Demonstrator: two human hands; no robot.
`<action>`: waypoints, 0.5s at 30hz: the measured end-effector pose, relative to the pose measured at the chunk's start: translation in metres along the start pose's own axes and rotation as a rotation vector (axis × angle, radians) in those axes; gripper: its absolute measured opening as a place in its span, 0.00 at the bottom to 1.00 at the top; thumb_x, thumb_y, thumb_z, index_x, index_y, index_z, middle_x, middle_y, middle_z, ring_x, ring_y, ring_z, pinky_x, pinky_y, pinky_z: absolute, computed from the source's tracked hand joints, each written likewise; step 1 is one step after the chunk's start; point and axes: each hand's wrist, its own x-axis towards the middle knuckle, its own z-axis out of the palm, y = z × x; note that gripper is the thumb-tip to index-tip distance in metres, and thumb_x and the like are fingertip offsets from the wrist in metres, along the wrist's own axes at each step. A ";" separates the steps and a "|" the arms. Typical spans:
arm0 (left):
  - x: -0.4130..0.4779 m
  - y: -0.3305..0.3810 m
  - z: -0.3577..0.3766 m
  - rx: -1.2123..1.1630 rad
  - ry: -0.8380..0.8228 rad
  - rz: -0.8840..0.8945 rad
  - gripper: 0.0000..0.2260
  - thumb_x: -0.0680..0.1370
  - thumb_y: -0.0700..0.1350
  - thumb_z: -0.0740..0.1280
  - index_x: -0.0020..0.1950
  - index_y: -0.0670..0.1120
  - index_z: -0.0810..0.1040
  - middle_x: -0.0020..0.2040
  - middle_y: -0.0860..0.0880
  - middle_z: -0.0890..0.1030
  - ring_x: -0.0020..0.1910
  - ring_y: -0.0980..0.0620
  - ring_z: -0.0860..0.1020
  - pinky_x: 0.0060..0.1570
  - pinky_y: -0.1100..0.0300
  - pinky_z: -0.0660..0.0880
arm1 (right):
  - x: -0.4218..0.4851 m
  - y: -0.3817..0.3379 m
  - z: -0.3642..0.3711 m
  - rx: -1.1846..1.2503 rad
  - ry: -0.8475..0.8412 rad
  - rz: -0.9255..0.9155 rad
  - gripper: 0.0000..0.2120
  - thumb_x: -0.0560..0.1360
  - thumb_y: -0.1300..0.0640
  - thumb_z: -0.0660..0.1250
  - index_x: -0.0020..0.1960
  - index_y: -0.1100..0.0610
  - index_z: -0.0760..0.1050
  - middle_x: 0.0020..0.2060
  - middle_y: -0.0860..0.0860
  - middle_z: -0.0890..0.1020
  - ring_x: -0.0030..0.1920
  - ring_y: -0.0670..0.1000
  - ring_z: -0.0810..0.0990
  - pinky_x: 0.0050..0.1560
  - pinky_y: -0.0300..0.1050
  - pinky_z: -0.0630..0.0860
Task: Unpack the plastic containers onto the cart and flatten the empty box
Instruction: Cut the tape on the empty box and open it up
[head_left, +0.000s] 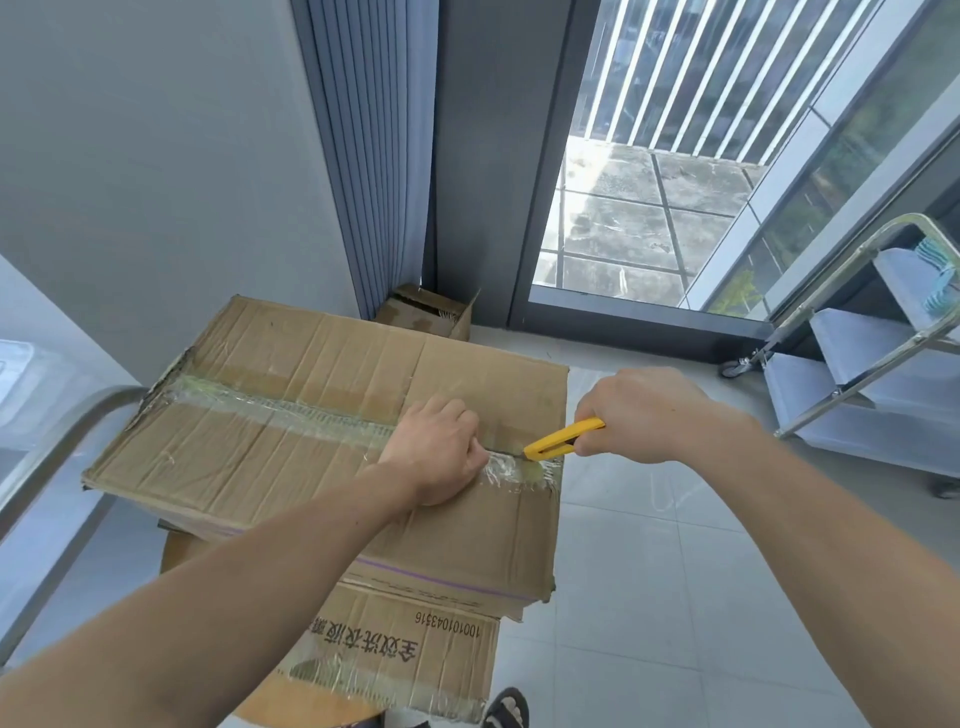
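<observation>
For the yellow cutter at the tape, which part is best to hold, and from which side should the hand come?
Grip the yellow cutter by its rear handle, coming from the right, as the right hand does. Its tip points left at the tape seam, so the rear stays clear of the blade.

Open: tiled floor (649, 545) right of the cardboard box (291, 467), up to the steel cart (852, 374). Box's left edge crowded by a metal rail (62, 431). Behind its far edge, a small open carton (431, 312).
</observation>
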 end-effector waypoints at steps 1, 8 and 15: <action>0.000 0.000 0.001 0.007 0.008 0.001 0.16 0.74 0.52 0.51 0.45 0.46 0.75 0.47 0.45 0.78 0.51 0.43 0.74 0.54 0.50 0.71 | -0.002 0.002 0.000 -0.002 0.003 0.002 0.12 0.77 0.40 0.64 0.45 0.47 0.80 0.35 0.45 0.78 0.41 0.49 0.79 0.33 0.42 0.70; 0.001 0.000 0.002 0.033 0.011 0.015 0.19 0.72 0.54 0.47 0.41 0.46 0.73 0.43 0.45 0.77 0.47 0.43 0.74 0.50 0.50 0.71 | -0.012 0.012 0.001 -0.026 0.016 0.025 0.12 0.78 0.40 0.64 0.48 0.46 0.80 0.36 0.45 0.78 0.42 0.49 0.78 0.32 0.42 0.66; 0.002 0.024 0.002 0.103 -0.017 0.036 0.13 0.79 0.53 0.56 0.48 0.46 0.75 0.50 0.46 0.76 0.54 0.46 0.72 0.57 0.53 0.68 | -0.011 0.006 0.002 -0.039 0.046 0.016 0.12 0.78 0.41 0.63 0.46 0.47 0.80 0.36 0.45 0.78 0.41 0.49 0.78 0.31 0.41 0.64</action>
